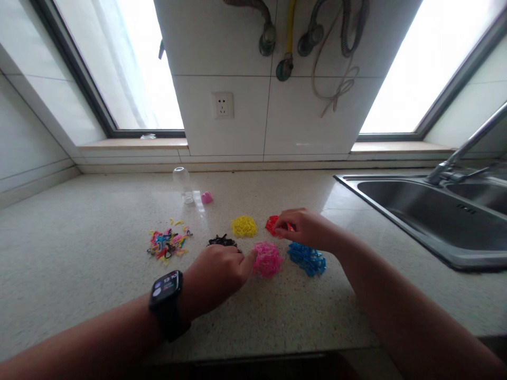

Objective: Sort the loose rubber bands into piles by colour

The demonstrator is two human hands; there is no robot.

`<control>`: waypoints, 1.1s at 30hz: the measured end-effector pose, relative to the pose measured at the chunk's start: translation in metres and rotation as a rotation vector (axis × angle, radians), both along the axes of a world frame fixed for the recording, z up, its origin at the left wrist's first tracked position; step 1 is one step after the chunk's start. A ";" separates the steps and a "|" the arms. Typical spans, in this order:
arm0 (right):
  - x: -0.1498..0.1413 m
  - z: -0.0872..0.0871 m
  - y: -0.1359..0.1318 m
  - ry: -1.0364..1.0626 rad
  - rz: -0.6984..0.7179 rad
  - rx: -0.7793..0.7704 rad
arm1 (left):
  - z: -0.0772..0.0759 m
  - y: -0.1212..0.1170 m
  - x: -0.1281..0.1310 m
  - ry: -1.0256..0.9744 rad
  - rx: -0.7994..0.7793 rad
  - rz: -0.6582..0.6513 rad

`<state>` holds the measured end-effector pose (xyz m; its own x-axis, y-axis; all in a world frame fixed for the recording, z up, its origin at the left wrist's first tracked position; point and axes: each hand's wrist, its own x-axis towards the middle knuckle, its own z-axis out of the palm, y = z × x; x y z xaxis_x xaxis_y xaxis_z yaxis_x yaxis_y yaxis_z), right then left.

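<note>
The left arm [103,324] is slanted in over the near left corner of the worktop [99,221], with a watch [166,287] worn at the wrist. The left hand [219,272] is kept low, its fingers curled under and one digit pointed at the pink pile [268,259] of small bands; the black pile [222,241] is partly covered. The right arm [396,295] is angled in from the near right corner, and the right hand [303,227] is bent down over the red pile [271,224], fingertips lowered. Whether anything is grasped in either grip cannot be told. Toward the near edge, the blue pile [307,258] is set beside the pink one.
</note>
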<state>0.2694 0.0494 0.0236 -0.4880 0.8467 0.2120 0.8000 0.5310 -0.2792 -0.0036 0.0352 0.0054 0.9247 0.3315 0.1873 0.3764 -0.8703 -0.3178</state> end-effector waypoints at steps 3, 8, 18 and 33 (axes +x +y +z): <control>0.000 0.000 0.000 0.000 -0.008 -0.005 | -0.002 0.000 -0.001 -0.018 0.021 -0.005; 0.000 0.001 0.000 0.015 0.000 -0.002 | -0.003 -0.005 0.001 -0.141 0.045 -0.086; 0.007 -0.004 0.006 0.096 -0.101 0.058 | 0.002 -0.023 0.003 -0.245 0.006 -0.504; 0.046 -0.044 0.052 0.319 -0.379 0.061 | -0.006 -0.037 0.000 -0.042 -0.182 -0.609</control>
